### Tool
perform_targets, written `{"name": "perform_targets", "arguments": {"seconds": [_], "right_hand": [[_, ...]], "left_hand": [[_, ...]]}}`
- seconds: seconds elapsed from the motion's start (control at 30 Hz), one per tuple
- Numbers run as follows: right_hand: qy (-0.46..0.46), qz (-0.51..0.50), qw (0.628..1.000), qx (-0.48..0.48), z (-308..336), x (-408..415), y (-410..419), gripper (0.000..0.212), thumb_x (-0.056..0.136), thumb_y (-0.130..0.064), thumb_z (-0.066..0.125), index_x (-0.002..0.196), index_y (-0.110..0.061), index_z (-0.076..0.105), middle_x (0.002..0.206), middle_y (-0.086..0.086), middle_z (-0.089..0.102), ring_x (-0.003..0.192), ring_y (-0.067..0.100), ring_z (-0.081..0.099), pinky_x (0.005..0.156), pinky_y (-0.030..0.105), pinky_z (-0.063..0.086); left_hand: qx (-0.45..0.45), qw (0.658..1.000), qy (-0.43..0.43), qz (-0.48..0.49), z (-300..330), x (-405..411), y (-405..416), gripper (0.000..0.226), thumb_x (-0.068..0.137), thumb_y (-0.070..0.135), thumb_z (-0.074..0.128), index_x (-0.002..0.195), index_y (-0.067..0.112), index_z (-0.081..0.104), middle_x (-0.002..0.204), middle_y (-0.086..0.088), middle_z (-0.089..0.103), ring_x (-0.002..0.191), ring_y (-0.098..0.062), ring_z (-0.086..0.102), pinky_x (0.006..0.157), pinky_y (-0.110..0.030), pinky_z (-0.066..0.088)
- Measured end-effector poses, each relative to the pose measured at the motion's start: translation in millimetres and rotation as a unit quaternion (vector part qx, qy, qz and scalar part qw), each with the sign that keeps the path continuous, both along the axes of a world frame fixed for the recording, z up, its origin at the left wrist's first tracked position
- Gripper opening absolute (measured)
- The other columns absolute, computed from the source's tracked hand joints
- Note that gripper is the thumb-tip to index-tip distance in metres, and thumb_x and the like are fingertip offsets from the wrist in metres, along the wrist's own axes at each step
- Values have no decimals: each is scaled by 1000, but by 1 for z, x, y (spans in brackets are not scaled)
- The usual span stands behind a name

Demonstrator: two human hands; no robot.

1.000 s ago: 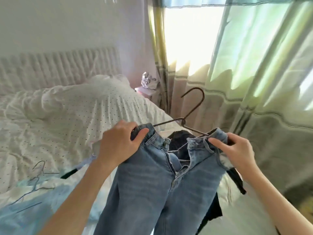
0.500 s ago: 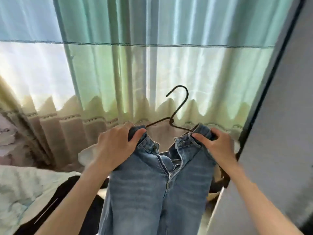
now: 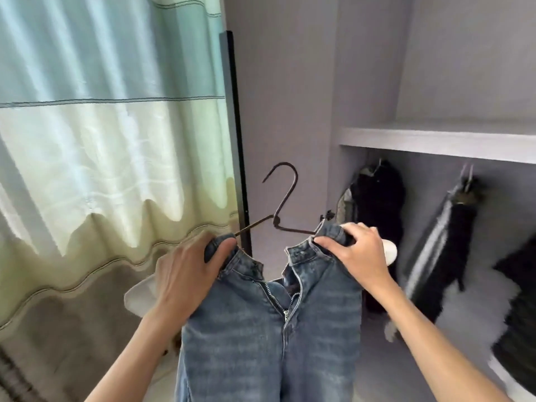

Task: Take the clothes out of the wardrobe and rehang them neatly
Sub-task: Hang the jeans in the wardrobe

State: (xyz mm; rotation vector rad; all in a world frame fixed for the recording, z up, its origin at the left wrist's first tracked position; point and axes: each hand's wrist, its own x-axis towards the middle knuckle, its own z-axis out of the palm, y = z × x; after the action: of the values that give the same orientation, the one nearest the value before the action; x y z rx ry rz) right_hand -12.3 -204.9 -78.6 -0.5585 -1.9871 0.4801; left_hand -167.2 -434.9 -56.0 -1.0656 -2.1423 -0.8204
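Denim jeans [image 3: 269, 329], blue and faded, are held up at the near centre of the head view, with the fly unzipped and the waistband spread apart. The left end of the waistband is gripped by the left hand [image 3: 188, 274], whose fingers are curled over the cloth with the thumb pressed on the front. The right end of the waistband is gripped in the same way by the right hand [image 3: 356, 253], fingers wrapped over the top edge. A dark wire hanger [image 3: 285, 198] is seen between the two hands; its arms run down into the waistband on both sides and its hook stands up above the jeans, open towards the left. The legs of the jeans hang down out of the frame at the bottom.

Beyond the jeans, on the right, the open wardrobe [image 3: 290, 111] is seen, with grey inner walls and a pale shelf [image 3: 435, 142] across it. Below the shelf, dark garments are hung: a black fluffy one [image 3: 380, 204] just behind the right hand and a dark one with a shiny stripe [image 3: 446, 245] further right. A third dark garment [image 3: 519, 314] is cut by the right edge. On the left, a green and cream curtain [image 3: 110, 140] is lit from behind.
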Motion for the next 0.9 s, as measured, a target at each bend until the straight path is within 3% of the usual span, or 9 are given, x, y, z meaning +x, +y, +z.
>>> {"name": "perform_targets", "arguments": {"seconds": [0.13, 0.2, 0.33, 0.43, 0.53, 0.6, 0.67, 0.8, 0.9], "right_hand": [[-14, -76, 997, -6, -11, 46, 29, 56, 61, -69, 66, 71, -14, 66, 62, -17, 49, 72, 12, 47, 76, 26, 26], [-18, -115, 993, -11, -21, 62, 41, 46, 64, -65, 69, 69, -19, 64, 62, -16, 50, 73, 13, 47, 77, 27, 27], [-40, -176, 983, 14, -37, 75, 68, 49, 62, -76, 48, 61, -27, 51, 59, -11, 52, 65, 14, 47, 69, 25, 20], [-49, -202, 978, 17, -45, 78, 91, 49, 64, -75, 49, 58, -27, 48, 56, -10, 52, 59, 13, 44, 65, 24, 16], [-102, -224, 969, -24, -45, 85, 120, 52, 66, -72, 60, 54, -25, 42, 54, -7, 52, 63, 19, 47, 64, 29, 26], [-146, -213, 963, -83, -35, 91, 142, 55, 68, -67, 64, 55, -19, 40, 53, -4, 50, 62, 20, 50, 55, 32, 33], [-182, -189, 957, -121, -25, 98, 164, 56, 70, -60, 67, 56, -17, 36, 52, -5, 43, 54, 13, 44, 48, 28, 29], [-225, -101, 947, -206, -11, 118, 202, 51, 75, -45, 72, 55, -17, 34, 52, -7, 34, 49, 9, 32, 49, 23, 25], [-295, -16, 923, -248, -10, 139, 220, 38, 79, -38, 70, 59, -17, 45, 58, -9, 39, 52, 4, 35, 52, 19, 27]], "left_hand": [[-10, 997, 4, -74, -11, 12, 58, 41, 85, 57, 42, 75, 19, 53, 68, 5, 57, 67, -23, 58, 51, -28, 29], [-14, 993, -9, -116, -21, 16, 86, 42, 85, 55, 37, 79, 16, 54, 73, 3, 56, 73, -26, 58, 56, -30, 31], [-25, 987, -64, -146, -48, 13, 139, 43, 88, 48, 38, 88, 10, 57, 86, -5, 58, 86, -31, 54, 71, -34, 29], [-19, 979, -131, -155, -62, 11, 177, 26, 94, 33, 47, 93, 9, 57, 89, -4, 55, 92, -31, 49, 76, -36, 26], [-21, 966, -180, -183, -69, 8, 220, 19, 96, 28, 45, 93, 13, 56, 93, -2, 57, 95, -29, 49, 80, -35, 23], [-20, 960, -202, -194, -69, 5, 250, 19, 96, 28, 45, 92, 13, 56, 92, -4, 58, 95, -30, 50, 82, -36, 22], [-27, 955, -216, -199, -68, 4, 279, 22, 96, 29, 46, 93, 10, 57, 90, -6, 58, 93, -32, 50, 85, -39, 25], [-44, 949, -223, -217, -66, 1, 332, 26, 95, 30, 46, 100, 8, 58, 98, -10, 60, 97, -34, 51, 94, -49, 30], [-70, 946, -211, -235, -77, -2, 362, 27, 95, 30, 47, 102, 7, 59, 98, -13, 61, 94, -36, 52, 87, -50, 37]]}}
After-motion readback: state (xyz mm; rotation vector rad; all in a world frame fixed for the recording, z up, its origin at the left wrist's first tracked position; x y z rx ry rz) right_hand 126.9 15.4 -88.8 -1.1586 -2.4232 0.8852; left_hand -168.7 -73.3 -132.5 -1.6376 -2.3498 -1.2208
